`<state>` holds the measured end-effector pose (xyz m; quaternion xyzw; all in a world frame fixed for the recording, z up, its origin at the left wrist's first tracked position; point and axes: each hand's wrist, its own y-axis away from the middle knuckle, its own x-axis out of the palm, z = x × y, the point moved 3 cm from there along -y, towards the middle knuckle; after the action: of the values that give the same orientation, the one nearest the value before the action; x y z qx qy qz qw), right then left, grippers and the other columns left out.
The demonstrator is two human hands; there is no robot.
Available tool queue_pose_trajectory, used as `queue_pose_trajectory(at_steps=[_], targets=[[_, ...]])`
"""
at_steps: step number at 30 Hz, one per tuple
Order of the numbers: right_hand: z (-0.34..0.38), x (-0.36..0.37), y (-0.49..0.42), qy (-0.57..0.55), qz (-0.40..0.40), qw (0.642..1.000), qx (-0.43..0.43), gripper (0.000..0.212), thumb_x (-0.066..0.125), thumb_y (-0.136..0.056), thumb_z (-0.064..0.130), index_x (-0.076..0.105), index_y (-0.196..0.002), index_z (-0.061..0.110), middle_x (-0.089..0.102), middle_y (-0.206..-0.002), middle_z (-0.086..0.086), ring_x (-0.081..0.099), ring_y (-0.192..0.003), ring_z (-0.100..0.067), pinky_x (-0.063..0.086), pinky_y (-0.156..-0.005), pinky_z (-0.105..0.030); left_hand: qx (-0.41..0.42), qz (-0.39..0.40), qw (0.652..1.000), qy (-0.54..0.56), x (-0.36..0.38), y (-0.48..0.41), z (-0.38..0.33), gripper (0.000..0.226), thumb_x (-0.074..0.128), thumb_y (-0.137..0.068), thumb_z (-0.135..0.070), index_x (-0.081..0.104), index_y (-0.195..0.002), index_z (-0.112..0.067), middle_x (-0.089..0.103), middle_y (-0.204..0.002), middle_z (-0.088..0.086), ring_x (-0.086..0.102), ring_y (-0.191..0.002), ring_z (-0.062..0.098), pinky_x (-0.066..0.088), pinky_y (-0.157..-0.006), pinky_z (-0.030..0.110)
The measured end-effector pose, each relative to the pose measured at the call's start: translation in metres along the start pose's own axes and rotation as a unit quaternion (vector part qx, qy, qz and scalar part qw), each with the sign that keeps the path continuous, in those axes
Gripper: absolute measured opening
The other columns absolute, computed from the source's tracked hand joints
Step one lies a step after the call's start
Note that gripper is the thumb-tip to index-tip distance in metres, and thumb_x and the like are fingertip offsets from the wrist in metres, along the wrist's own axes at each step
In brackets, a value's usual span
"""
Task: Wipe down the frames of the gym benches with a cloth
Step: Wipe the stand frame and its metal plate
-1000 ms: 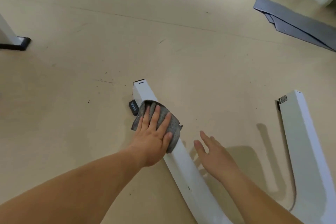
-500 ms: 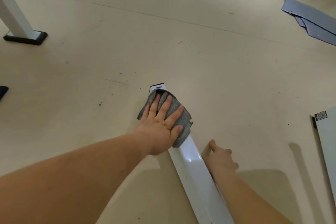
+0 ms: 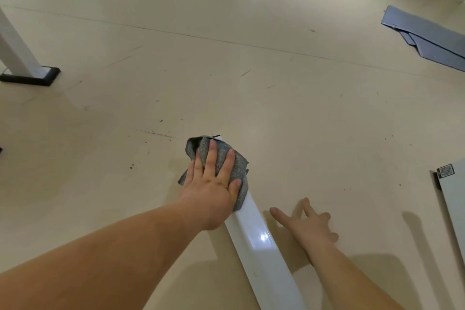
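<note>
A white bench frame leg (image 3: 264, 249) runs along the beige floor from the bottom centre up to the middle. A grey cloth (image 3: 237, 171) covers its far end. My left hand (image 3: 214, 184) presses flat on the cloth with straight fingers. My right hand (image 3: 309, 226) is to the right of the leg, fingers spread, close above or on the floor; it holds nothing.
Another white frame leg (image 3: 455, 199) with a small label lies at the right edge. A white post on a black foot (image 3: 30, 75) stands at the left. Grey mats (image 3: 427, 33) lie at the far right.
My left hand has pushed the cloth up to the leg's far end. My right hand has let go of the leg's side and spread its fingers beside it.
</note>
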<state>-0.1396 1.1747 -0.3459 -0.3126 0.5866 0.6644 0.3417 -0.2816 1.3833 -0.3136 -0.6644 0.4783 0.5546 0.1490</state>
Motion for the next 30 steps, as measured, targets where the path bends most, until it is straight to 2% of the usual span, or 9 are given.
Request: queue_pose_trajectory(at_steps=[5,8,10,13,16,20,23,26,30], targets=[[0.009,0.014,-0.015,-0.005,-0.018,0.999,0.037,0.132,0.048,-0.031,0.103,0.015,-0.149,0.052,0.017,-0.160,-0.020,0.013,-0.148,-0.046,0.024,-0.102,-0.073,-0.001,-0.009,1.000,-0.026,-0.003,-0.007,0.003,0.067,0.005,-0.104,-0.057,-0.033,-0.154,-0.032,-0.047,-0.156,0.007,-0.036,-0.148,0.034,-0.013,-0.125,0.049],[0.005,0.018,-0.021,0.003,-0.011,0.999,0.045,0.133,0.051,-0.029,0.102,0.019,-0.148,0.051,0.030,-0.156,-0.019,0.006,-0.149,-0.044,0.025,-0.099,-0.075,-0.015,-0.053,0.998,-0.043,0.005,0.002,-0.003,0.068,-0.011,-0.096,-0.055,-0.034,-0.153,-0.025,-0.048,-0.155,0.012,-0.041,-0.146,0.034,-0.015,-0.123,0.054],[0.005,0.018,-0.026,0.004,-0.015,0.999,0.048,0.134,0.053,-0.029,0.101,0.020,-0.149,0.050,0.031,-0.155,-0.019,0.006,-0.149,-0.046,0.024,-0.099,-0.077,-0.016,-0.095,0.994,-0.057,0.018,0.020,-0.015,0.074,-0.001,-0.098,-0.053,-0.015,-0.161,-0.018,-0.027,-0.164,0.021,-0.028,-0.151,0.038,-0.007,-0.122,0.064],[0.002,0.022,-0.036,0.018,-0.009,0.998,0.056,0.136,0.052,-0.026,0.102,0.021,-0.148,0.050,0.037,-0.152,-0.018,0.008,-0.147,-0.047,0.024,-0.098,-0.078,0.023,-0.135,0.990,-0.026,0.034,0.048,-0.038,0.072,0.035,-0.094,-0.049,0.041,-0.154,-0.008,0.026,-0.162,0.028,0.012,-0.155,0.043,0.012,-0.118,0.073],[-0.001,0.026,-0.045,0.029,-0.016,0.998,0.059,0.140,0.046,-0.024,0.105,0.021,-0.148,0.047,0.042,-0.150,-0.016,0.007,-0.147,-0.046,0.022,-0.099,-0.077,0.046,-0.128,0.990,-0.037,0.026,0.041,-0.047,0.075,0.044,-0.086,-0.051,0.056,-0.142,-0.003,0.027,-0.159,0.034,0.009,-0.155,0.046,0.010,-0.118,0.073],[0.009,0.024,-0.044,0.064,-0.033,0.997,0.014,0.130,0.048,-0.050,0.100,0.019,-0.156,0.032,0.048,-0.148,-0.011,0.003,-0.148,-0.042,0.013,-0.110,-0.073,0.008,-0.128,0.991,0.023,0.001,-0.005,-0.022,0.067,0.034,-0.098,-0.054,0.023,-0.159,-0.028,-0.025,-0.166,0.017,-0.035,-0.149,0.032,-0.010,-0.123,0.059],[0.006,0.022,-0.039,0.061,-0.032,0.997,0.018,0.128,0.054,-0.052,0.097,0.020,-0.157,0.032,0.050,-0.146,-0.012,0.000,-0.149,-0.041,0.011,-0.111,-0.073,-0.014,-0.151,0.964,0.220,0.019,0.011,-0.024,0.065,0.033,-0.108,-0.045,-0.007,-0.159,-0.045,-0.051,-0.152,-0.013,-0.035,-0.149,0.015,0.006,-0.128,0.042],[0.006,0.023,-0.042,0.050,-0.026,0.998,0.020,0.134,0.053,-0.044,0.099,0.020,-0.157,0.033,0.046,-0.150,-0.017,-0.002,-0.149,-0.044,0.009,-0.110,-0.075,-0.047,-0.138,0.891,0.429,0.059,0.068,-0.049,0.073,0.033,-0.105,-0.047,-0.029,-0.142,-0.060,-0.035,-0.155,-0.033,-0.016,-0.151,-0.005,0.016,-0.128,0.035],[0.008,0.020,-0.040,0.060,-0.029,0.998,0.019,0.128,0.057,-0.054,0.096,0.020,-0.158,0.030,0.050,-0.147,-0.013,0.000,-0.151,-0.042,0.011,-0.112,-0.074,-0.059,-0.151,0.872,0.462,0.081,0.075,-0.065,0.085,0.039,-0.099,-0.053,-0.033,-0.144,-0.053,-0.030,-0.156,-0.033,-0.019,-0.146,-0.012,0.006,-0.129,0.034]])
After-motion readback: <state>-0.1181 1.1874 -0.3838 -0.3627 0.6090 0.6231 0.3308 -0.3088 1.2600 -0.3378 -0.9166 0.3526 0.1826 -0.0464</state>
